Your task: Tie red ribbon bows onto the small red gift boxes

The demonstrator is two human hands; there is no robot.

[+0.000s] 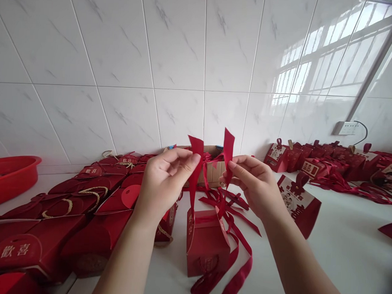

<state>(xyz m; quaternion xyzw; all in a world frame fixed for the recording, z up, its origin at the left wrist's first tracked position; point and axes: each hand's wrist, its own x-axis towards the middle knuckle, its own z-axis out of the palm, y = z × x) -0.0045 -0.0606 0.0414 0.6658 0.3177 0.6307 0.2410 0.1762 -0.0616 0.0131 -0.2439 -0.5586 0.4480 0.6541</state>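
A small red gift box (208,244) stands on the white table in front of me, its top partly open. Above it, my left hand (167,176) pinches a red ribbon (194,181) between thumb and fingers, with a cut end pointing up. My right hand (254,183) pinches another upright ribbon end (228,148), level with the left one. Both lengths run down to the box's upper edges; whether they are one ribbon is hidden. Loose ribbon tails (241,266) trail along the box's right side onto the table.
Several red boxes with gold cords (68,211) fill the left side. A red plastic basin (11,177) sits beyond them. Behind my hands is a cardboard carton (216,173) with ribbons. More gift boxes (295,157) and a tilted one (301,206) stand right. The tiled wall (171,107) closes the back.
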